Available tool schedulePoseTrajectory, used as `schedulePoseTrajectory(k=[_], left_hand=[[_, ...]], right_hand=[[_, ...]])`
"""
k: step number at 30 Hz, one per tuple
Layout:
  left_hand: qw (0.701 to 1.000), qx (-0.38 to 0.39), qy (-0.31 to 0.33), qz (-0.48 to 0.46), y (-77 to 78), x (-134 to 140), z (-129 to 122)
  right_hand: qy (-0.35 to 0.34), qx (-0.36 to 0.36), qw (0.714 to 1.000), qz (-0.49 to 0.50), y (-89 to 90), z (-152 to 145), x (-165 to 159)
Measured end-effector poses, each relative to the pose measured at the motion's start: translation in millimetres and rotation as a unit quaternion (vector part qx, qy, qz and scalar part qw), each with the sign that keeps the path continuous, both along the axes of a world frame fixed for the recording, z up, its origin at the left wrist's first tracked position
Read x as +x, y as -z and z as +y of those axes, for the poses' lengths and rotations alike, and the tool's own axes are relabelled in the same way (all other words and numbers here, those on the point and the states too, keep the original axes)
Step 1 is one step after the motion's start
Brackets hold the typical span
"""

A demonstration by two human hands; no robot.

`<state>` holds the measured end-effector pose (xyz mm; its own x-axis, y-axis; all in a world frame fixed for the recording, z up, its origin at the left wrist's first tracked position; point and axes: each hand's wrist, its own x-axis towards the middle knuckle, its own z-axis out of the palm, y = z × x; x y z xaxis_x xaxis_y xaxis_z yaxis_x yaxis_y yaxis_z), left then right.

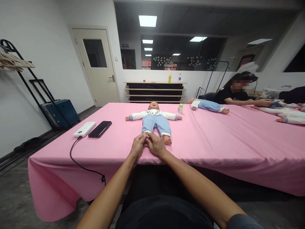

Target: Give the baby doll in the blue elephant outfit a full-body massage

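Note:
A baby doll [155,122] in a white top with blue trousers lies on its back, head away from me, arms spread wide. Both my hands meet at its foot on the left side. My left hand [138,144] has its fingers closed round that foot, and my right hand [155,143] grips it from the other side. The held foot is mostly hidden by my fingers. The doll's other foot [167,140] lies bare just right of my right hand. A small bottle with a green cap [180,108] stands beyond the doll's hand on the right.
A pink cloth [205,143] covers the table. On the left lie a white power bank [84,129] with a black cable [75,155] and a black phone [100,129]. Another doll [208,105] lies at the right, near a co-worker [235,89] handling a further doll [281,111].

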<state>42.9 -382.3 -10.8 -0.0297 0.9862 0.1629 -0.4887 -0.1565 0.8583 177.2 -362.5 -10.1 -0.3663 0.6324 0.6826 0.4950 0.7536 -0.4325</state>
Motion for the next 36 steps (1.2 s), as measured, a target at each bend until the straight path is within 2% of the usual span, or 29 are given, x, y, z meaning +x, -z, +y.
schedulePoseTrajectory(k=[10, 15, 21, 29, 36], left_hand=[[1.0, -0.009, -0.007, -0.008, 3.3, -1.5, 2.7], [1.0, -0.001, 0.002, 0.025, 4.9, -1.0, 2.9], [1.0, -0.014, -0.014, 0.007, 1.3, -0.1, 0.4], [0.999, -0.01, -0.025, 0.044, 5.5, -0.3, 4.9], [0.997, -0.004, -0.028, 0.07, 8.4, -1.4, 8.0]], right_hand=[[0.003, -0.004, 1.0, -0.017, -0.2, -0.4, 2.6], [0.01, -0.005, 1.0, -0.022, 0.6, -0.9, 2.3], [0.009, -0.003, 1.0, -0.028, 0.4, 0.3, 3.3], [0.027, 0.0, 0.997, -0.07, -1.2, -0.1, 4.9], [0.01, 0.0, 0.999, -0.039, 2.6, 3.3, 4.3]])
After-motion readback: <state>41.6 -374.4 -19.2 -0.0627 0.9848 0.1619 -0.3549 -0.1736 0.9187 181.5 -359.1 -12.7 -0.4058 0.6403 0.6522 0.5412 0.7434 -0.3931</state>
